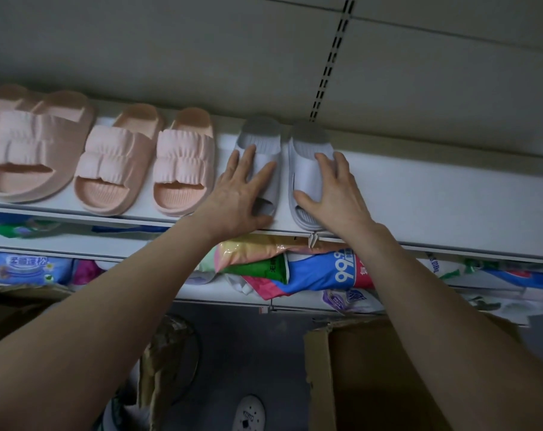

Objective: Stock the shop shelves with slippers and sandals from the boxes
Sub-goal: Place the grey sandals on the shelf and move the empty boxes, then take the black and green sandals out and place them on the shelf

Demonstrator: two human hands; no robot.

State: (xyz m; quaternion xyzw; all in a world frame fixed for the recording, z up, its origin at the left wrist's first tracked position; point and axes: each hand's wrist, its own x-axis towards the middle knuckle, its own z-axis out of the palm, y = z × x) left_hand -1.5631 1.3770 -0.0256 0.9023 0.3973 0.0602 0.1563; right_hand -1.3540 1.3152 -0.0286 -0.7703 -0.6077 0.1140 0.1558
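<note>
Two pale lilac-grey slippers stand side by side on the white top shelf (pixel 419 194), toes toward me. My left hand (pixel 242 194) lies flat over the strap of the left grey slipper (pixel 259 140), thumb by its open toe. The right grey slipper (pixel 309 150) has my right hand (pixel 332 191) spread on it, thumb across the strap near the toe. Neither slipper is lifted; both rest on the shelf. Left of them sit several pink ruffled slippers (pixel 183 163), also toes forward.
To the right of the grey pair the shelf surface is bare. Lower shelves hold colourful plastic packets (pixel 320 272). An open cardboard box (pixel 373 374) stands on the floor at lower right, another torn box (pixel 12 309) at left. A slotted upright (pixel 329 63) runs up the back panel.
</note>
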